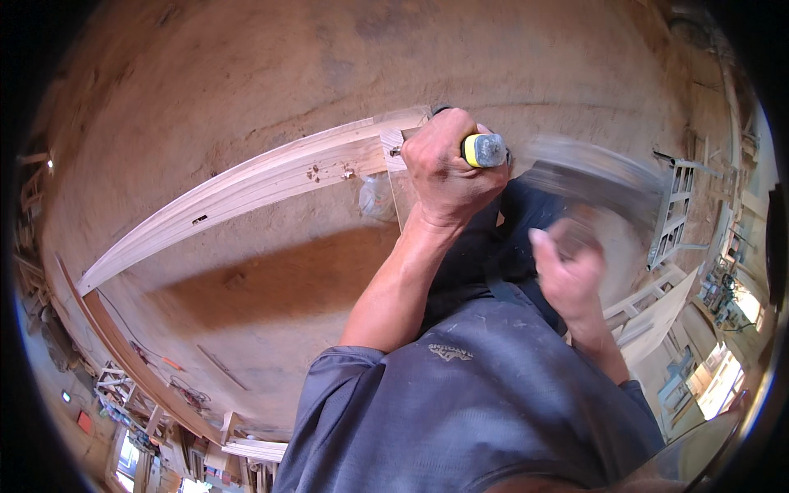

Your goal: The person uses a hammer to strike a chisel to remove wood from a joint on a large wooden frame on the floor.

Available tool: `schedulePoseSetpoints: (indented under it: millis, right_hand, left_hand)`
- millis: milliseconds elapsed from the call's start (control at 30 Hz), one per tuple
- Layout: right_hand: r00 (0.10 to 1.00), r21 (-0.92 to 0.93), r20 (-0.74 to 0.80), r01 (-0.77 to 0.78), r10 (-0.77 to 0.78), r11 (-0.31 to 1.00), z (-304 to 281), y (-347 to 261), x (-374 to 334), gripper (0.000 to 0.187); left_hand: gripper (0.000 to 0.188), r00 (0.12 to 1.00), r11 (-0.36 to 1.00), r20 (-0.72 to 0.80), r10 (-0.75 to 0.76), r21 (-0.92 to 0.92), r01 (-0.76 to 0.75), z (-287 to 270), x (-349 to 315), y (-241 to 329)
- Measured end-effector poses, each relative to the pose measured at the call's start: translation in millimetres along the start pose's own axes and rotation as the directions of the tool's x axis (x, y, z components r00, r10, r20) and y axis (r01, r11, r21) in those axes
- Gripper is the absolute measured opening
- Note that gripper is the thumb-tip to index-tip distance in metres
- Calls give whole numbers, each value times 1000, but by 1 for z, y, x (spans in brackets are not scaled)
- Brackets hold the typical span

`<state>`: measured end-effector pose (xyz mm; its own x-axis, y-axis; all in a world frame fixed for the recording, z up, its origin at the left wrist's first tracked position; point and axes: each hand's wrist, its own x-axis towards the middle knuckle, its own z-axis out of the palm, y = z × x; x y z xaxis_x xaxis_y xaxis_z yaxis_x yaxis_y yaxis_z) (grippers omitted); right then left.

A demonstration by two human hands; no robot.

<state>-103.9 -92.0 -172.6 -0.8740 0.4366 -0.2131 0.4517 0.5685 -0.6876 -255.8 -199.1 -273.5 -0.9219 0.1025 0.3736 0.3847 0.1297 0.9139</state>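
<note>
My left hand is closed around the upright yellow-and-black handle of what looks like a chisel, its worn grey butt facing up. The blade is hidden below my fist. Under and beside that hand lies the end of a pale timber beam, with a crosspiece by my wrist. My right hand, smeared by motion, is curled around a brown handle-like piece. Past it sweeps a blurred grey shape, too smeared to name.
Wood chips lie on the beam, and a clear plastic bag rests beside it. A metal ladder-like frame stands at right. A long brown board and cables lie at left on the dusty floor.
</note>
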Motion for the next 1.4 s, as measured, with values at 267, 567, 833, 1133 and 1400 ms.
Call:
schedulePoseSetpoints:
  millis: [267,567,833,1133,1400]
  right_hand:
    - [978,289,-112,199,-173,936,-24,-36,-12,10]
    - [999,-95,-4,45,-46,994,-5,-14,-6,12]
    - [713,319,-417,696,-564,643,-35,-39,-16,3]
    - [973,156,-190,163,-132,974,-24,-67,-16,10]
    - [835,363,-217,550,-506,752,-27,-38,-18,7]
  left_hand:
    - [18,996,996,20,84,-30,-83,-11,-16,-1]
    - [19,995,996,40,89,-14,-89,-7,-15,-10]
    - [19,1000,1000,1,23,-22,-23,-13,-11,-4]
    - [21,999,1000,16,29,-7,-29,-17,-19,-7]
    - [23,1000,1000,17,-5,-6,5,-27,-23,-5]
